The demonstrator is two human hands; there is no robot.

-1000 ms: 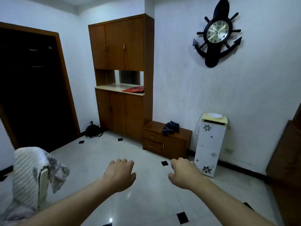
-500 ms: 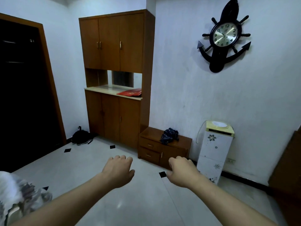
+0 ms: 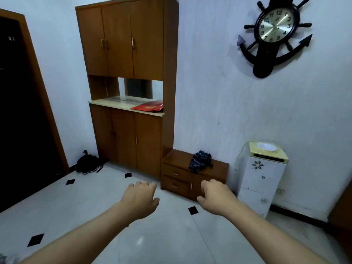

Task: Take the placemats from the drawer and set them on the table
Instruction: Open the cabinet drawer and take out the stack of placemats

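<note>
At the far left a dark doorway stands in a brown wooden frame. Beside its foot a limp black bag slumps on the floor, which is glossy pale tile set with small black diamond insets. Next comes a tall cabinet of smooth orange-brown wood with flat doors and slim metal handles. Halfway up, it has an open niche with a pale stone-like counter, and a flat red envelope lies on the counter's right end.

The left hand is held out over the tiles, back up, fingers loosely curled downward and holding nothing.

Against the cabinet's right side sits a low wooden chest, boxy, with two drawers stacked on its left, both pushed in, and a small door on its right. The placemats cannot be seen, and the closed fronts hide whatever is inside. A crumpled dark blue checked cloth rests on the chest's top.

The right hand, likewise loosely curled and holding nothing, overlaps the chest's lower right corner in the view.

High on the rough white wall hangs a black clock shaped as a ship's wheel on an anchor. Below it stands a white water dispenser with flower prints and a yellowed top. Dark wooden furniture cuts the right edge.
</note>
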